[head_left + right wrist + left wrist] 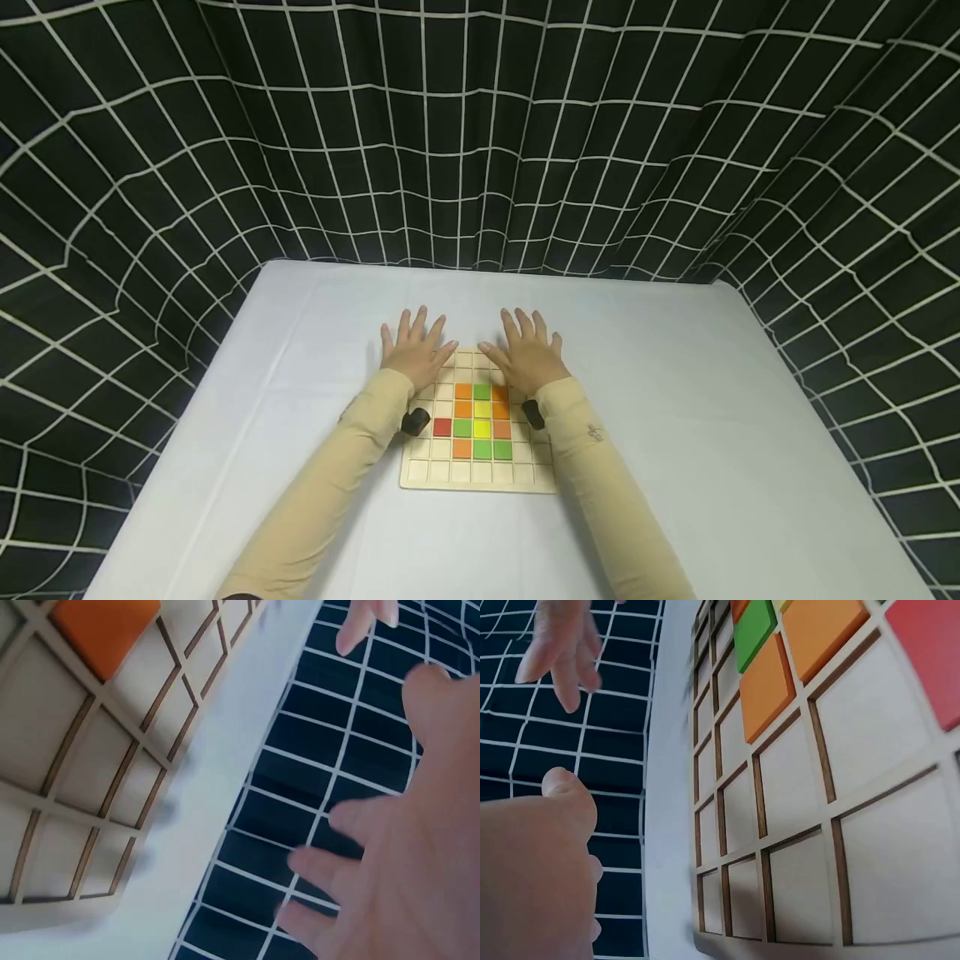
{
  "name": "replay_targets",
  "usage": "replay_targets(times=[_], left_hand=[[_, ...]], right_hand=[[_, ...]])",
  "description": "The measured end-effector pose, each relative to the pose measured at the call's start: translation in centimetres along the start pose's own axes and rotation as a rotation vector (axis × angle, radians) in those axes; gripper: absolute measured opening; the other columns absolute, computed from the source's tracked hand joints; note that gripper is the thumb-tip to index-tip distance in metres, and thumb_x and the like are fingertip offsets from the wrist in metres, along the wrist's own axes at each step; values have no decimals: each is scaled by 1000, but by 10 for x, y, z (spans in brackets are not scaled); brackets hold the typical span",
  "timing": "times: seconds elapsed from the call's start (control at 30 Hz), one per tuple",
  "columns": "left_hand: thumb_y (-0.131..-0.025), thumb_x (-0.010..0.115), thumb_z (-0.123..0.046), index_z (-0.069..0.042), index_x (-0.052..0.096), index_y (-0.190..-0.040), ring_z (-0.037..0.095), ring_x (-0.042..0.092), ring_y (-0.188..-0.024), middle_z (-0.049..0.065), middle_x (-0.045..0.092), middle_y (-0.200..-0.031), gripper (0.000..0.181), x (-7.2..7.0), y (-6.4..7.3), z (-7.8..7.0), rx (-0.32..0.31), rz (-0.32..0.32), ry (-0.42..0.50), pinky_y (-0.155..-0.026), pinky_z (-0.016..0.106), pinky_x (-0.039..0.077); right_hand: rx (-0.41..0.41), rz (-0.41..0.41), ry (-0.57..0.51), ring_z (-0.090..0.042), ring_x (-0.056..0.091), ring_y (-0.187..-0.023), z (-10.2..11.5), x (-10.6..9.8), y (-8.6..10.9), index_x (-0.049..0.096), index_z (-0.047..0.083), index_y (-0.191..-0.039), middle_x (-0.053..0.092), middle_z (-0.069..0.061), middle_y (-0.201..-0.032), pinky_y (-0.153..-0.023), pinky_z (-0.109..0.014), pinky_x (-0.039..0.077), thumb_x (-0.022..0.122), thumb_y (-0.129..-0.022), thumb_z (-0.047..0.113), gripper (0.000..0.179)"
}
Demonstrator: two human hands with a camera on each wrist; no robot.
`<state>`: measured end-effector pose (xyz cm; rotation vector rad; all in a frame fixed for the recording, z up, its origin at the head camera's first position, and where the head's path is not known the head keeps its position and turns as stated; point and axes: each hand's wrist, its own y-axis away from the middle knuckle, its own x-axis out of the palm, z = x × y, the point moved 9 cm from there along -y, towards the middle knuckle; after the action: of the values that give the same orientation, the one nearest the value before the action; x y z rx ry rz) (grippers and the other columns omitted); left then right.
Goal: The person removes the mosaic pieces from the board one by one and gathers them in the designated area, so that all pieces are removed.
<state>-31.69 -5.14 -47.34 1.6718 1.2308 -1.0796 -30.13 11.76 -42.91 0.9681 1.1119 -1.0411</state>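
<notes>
A square wooden grid board [420,472] lies on the table in the head view. Coloured square tiles fill its middle cells: a red tile [442,427] at the left, yellow tiles [482,419] in the centre column, green tiles [502,450] and orange tiles [462,400] around them. Over the far left corner of the board is my left hand [414,354], fingers spread, holding nothing. My right hand [531,358] is likewise spread and bare over the far right corner. Both wrist views show the hands apart from the board [787,817] and from each other.
A white-covered table [690,433] extends on all sides of the board. Black curtains with a white grid [465,125] hang behind it and along both sides. Dark wrist-worn devices [416,422] sit under the tan sleeves [322,483].
</notes>
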Motion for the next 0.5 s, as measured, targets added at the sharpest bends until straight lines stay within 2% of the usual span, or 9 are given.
replay_targets(times=[0.17,0.27,0.4,0.5], left_hand=[[-99,21,-58,-24,17,-154,35,-6,-147,8,-1,-161,65,-9,13,-2,36,-14,24,-110,64,-7],[-100,30,-53,-20,29,-151,36,4,-146,10,9,-160,60,-17,28,-1,60,-47,68,-111,64,-2],[-99,46,-41,-12,52,-136,35,26,-141,16,31,-152,47,-27,54,-1,144,-130,141,-114,55,18],[-97,55,-32,-9,61,-124,31,44,-131,15,48,-139,36,-33,74,-8,258,-196,154,-106,47,38]], right_hand=[[-41,48,-63,-39,18,-143,-8,4,10,13,14,-154,20,-14,-157,-105,-66,26,36,-95,62,80],[-54,57,-58,-40,23,-141,-18,7,22,13,11,-154,21,-17,-156,-102,-65,31,45,-93,60,84],[-79,58,-55,-42,29,-138,-31,11,46,16,9,-153,23,-19,-154,-99,-62,37,53,-91,57,86],[-106,54,-61,-42,35,-133,-37,14,68,23,9,-151,30,-20,-150,-98,-57,41,58,-89,54,84]])
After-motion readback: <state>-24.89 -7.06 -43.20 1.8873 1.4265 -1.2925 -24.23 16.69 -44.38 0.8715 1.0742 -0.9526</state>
